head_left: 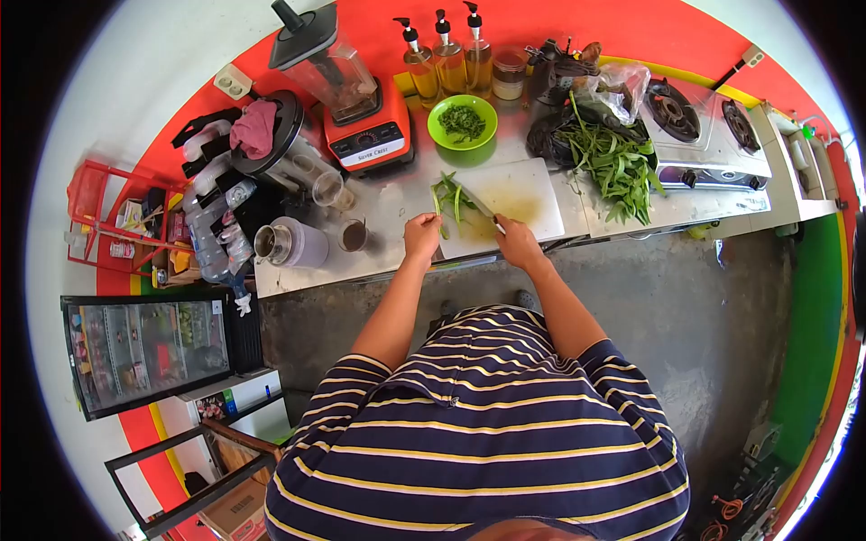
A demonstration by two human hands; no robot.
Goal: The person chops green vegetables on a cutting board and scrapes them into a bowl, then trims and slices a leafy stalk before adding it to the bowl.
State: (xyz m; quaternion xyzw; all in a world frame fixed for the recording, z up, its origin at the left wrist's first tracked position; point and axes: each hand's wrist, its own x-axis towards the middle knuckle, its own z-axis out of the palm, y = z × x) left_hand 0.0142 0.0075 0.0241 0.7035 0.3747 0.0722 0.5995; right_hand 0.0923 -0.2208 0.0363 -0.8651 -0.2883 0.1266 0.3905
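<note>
On the white cutting board (523, 185) my right hand (517, 242) is closed round the handle of a knife (478, 204), whose blade points up and to the left. At the board's left edge my left hand (421, 236) pinches a green stem (439, 218). Leafy green pieces (446, 190) lie between the blade and that hand. Beyond the board stands a lime-green bowl (486, 142) with chopped greens (462, 123) in it. To the right, a large bunch of long-leaved greens (613, 167) spills from a black plastic bag (548, 141).
A red blender (365, 135) and several pump bottles (448, 65) line the back. At the left are a glass of dark drink (354, 235), a plastic cup (332, 191) and a lilac flask (298, 243). A gas stove (704, 135) stands at the right.
</note>
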